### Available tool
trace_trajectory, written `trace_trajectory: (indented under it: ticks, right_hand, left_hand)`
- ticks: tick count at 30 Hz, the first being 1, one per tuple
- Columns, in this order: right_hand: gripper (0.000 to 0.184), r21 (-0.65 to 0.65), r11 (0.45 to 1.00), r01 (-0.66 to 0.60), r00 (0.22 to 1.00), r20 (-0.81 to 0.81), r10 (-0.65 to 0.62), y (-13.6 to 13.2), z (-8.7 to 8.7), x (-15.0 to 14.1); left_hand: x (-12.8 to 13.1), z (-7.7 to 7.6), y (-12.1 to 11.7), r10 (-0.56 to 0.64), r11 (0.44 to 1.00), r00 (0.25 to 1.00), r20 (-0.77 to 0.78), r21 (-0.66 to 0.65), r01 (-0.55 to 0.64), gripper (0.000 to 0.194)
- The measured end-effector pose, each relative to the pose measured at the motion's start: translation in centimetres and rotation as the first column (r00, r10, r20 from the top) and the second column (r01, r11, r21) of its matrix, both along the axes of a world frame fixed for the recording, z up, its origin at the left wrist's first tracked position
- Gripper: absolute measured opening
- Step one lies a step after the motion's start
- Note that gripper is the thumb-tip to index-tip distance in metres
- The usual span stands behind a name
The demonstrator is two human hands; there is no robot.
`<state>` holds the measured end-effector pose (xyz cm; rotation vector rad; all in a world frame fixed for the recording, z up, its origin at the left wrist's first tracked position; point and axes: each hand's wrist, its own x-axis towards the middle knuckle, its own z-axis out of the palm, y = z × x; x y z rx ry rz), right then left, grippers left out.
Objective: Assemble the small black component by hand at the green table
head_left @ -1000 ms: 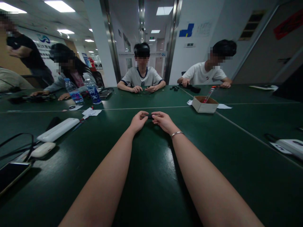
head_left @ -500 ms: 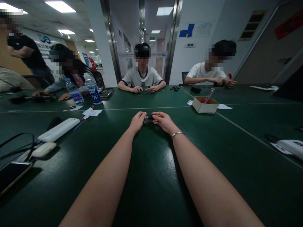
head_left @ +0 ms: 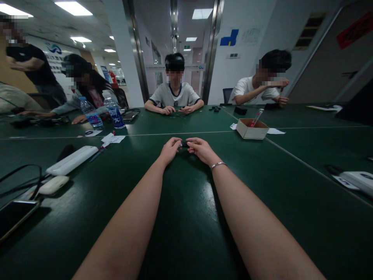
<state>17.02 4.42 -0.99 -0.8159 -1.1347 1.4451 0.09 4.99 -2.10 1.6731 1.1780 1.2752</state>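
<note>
Both my hands are stretched forward over the dark green table, close together near its middle. Between them is a small black object with a silvery end, too small to name for sure. The fingertips of my left hand pinch its silvery left end. My right hand, with a silver bracelet at the wrist, pinches its black right end. Fingers cover most of both ends.
An open box with a clear tube stands ahead right. Two bottles are ahead left. A white case, a phone and cables lie on my left. Several people sit around the table; one stands at far left.
My hands have barely moved; less of the small object's silvery end shows between them. The person at the right has raised one hand towards the head.
</note>
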Motion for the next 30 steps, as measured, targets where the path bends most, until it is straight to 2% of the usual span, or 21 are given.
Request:
trace_trajectory:
  ticks: [7,13,17,21,26,30]
  right_hand:
    - [0.021,0.002,1.000,-0.008,1.000,-0.008,0.008,0.02,0.05,0.01]
    - [0.021,-0.010,1.000,-0.004,1.000,-0.004,0.004,-0.12,0.16,-0.01]
    - [0.019,-0.015,1.000,0.002,1.000,-0.006,-0.002,-0.21,0.29,-0.07]
    - [0.017,-0.028,1.000,0.007,1.000,-0.006,-0.007,-0.16,0.32,-0.08]
    - [0.018,-0.030,0.999,0.011,1.000,-0.005,-0.011,-0.04,0.24,-0.05]
    - [0.017,-0.032,0.999,0.011,1.000,-0.009,-0.011,-0.02,0.22,-0.05]
  left_hand:
    - [-0.04,0.15,-0.07,0.038,0.999,0.999,-0.036,-0.013,-0.038,0.022]
    - [0.03,0.26,-0.09,0.022,1.000,1.000,-0.004,0.005,-0.022,0.020]
    - [0.06,0.39,-0.16,-0.005,0.999,1.000,0.007,-0.034,0.005,0.022]
    - [-0.04,0.39,-0.17,-0.002,0.999,1.000,-0.027,0.050,0.003,0.023]
    - [-0.07,0.41,-0.24,-0.040,0.999,0.999,0.023,0.027,0.039,0.023]
    - [-0.07,0.78,-0.60,0.004,0.998,1.000,0.014,0.063,-0.005,0.024]
